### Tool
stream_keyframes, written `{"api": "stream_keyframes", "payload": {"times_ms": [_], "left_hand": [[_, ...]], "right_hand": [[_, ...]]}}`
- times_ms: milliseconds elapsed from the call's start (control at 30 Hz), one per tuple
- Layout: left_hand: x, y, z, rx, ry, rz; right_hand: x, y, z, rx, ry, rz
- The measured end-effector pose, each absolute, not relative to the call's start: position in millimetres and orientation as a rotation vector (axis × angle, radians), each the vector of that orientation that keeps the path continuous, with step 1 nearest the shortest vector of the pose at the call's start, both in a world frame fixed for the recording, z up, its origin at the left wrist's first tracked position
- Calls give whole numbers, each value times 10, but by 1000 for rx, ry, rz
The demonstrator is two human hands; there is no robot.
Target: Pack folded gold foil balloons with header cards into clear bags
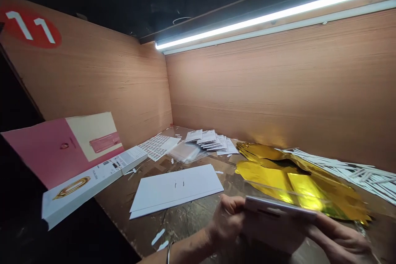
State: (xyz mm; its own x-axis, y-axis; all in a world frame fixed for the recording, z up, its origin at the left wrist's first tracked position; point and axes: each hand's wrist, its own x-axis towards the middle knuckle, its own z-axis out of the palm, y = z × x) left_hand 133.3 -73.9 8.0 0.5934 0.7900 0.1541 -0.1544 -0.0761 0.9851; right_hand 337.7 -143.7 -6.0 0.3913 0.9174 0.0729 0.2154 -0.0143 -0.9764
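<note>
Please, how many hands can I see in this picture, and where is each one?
2. The left hand is at the left edge of the flat pack, and the right hand is at its right edge. No other hands show.

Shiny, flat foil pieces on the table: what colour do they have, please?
The shiny foil pieces are golden yellow, best seen in the head view.

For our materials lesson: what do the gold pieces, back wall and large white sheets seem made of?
Gold pieces: probably thin foil or metallic film, shiny; bright glare and creases show.
Back wall: apparently wood or plywood, matt; grain streaks run along it.
Large white sheets: likely smooth, matt paperboard; crisp, straight edges.
</note>
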Motion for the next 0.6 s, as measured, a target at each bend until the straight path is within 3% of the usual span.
{"api": "stream_keyframes", "payload": {"times_ms": [200, 400, 600], "left_hand": [[1369, -690, -3, 1425, 528, 830], [1324, -691, -262, 1471, 592, 791], [1365, -652, -50, 1360, 467, 833]], "right_hand": [[3314, -1367, 53, -1281, -1152, 911], [3217, -1378, -260, -1147, -1056, 1177], [3222, -1368, -314, -1145, -1083, 1207]]}}
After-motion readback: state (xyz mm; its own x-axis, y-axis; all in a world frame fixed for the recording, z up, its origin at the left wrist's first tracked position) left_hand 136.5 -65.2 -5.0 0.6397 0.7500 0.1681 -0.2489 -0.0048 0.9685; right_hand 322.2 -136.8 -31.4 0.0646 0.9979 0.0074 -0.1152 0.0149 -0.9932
